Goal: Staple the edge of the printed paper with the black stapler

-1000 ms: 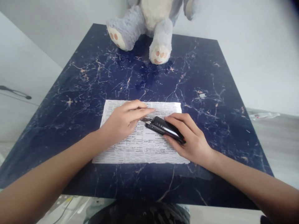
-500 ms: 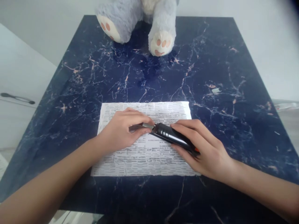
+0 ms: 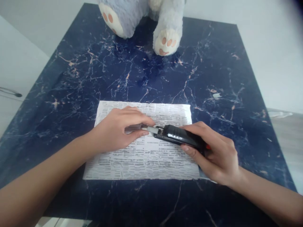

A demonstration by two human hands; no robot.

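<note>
A printed sheet of paper (image 3: 153,167) is laid flat on a dark blue marbled table (image 3: 151,82). Over the paper's right half, what looks like a black stapler (image 3: 183,137) is gripped by the right hand (image 3: 215,154); whether the paper is touched by it cannot be told. Over the paper's left half, a slim dark piece (image 3: 134,127) is held narrowly between thumb and fingers of the left hand (image 3: 118,129). The two are bridged by a silver strip (image 3: 152,129). The strip is apparently being fitted or drawn out; which one cannot be told. Both parts probably need to be kept in line. Beyond the paper's far edge, a plush toy (image 3: 168,31) is seated. The paper's print is too blurred to be read; no brand can be made out.
</note>
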